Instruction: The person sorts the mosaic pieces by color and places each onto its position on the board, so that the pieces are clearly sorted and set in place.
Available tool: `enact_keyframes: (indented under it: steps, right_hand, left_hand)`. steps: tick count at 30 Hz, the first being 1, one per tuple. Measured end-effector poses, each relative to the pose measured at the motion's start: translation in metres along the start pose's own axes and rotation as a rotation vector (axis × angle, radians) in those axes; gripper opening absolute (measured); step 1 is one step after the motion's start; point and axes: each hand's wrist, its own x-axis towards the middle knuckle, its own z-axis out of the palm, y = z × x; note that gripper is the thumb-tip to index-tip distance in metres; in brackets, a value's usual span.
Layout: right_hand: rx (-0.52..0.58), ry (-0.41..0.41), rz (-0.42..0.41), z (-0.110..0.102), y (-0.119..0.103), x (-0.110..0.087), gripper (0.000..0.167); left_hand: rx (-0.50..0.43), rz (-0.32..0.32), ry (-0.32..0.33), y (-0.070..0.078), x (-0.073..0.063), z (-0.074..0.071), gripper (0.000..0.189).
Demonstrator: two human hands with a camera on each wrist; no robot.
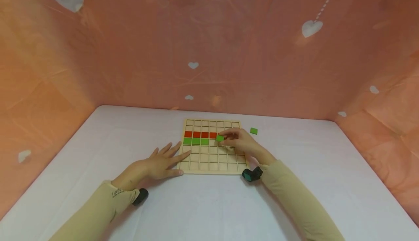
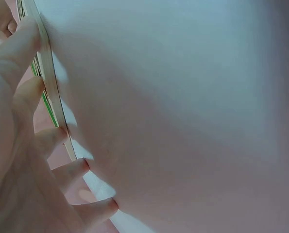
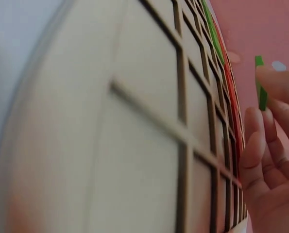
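Note:
A light wooden grid board lies on the white table, with a row of red tiles and, just below it, a shorter row of green tiles. My right hand pinches one green tile between thumb and fingers, tilted above the board right of the green row. With fingers spread, my left hand rests at the board's left edge; in the left wrist view some fingertips touch that edge. The right hand hides part of the board's right side.
One loose green tile lies on the table, right of the board's upper corner. Pink cloth walls with white hearts stand behind and at both sides of the white table. Each wrist wears a small black device.

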Motion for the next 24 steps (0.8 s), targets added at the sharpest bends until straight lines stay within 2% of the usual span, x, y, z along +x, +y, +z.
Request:
enact_keyframes:
  steps: [3,9,17,24]
  right_hand:
    - [-0.026,0.005,0.016,0.003,-0.002,0.004,0.035]
    - [-0.009,-0.021,0.029,0.011,-0.006,0.01,0.033]
    - [-0.139,-0.025,0.04,0.014,-0.009,0.014,0.031]
    - [-0.206,-0.023,0.042,0.019,-0.013,0.018,0.031]
  left_hand:
    - [-0.001,0.004,-0.002,0.0,0.0,-0.001,0.067]
    - [0.003,0.002,-0.005,0.0,0.001,-0.001,0.067]
    - [0.008,0.001,-0.005,0.0,0.003,0.0,0.068]
    - [0.013,0.001,-0.002,-0.001,0.002,0.001,0.067]
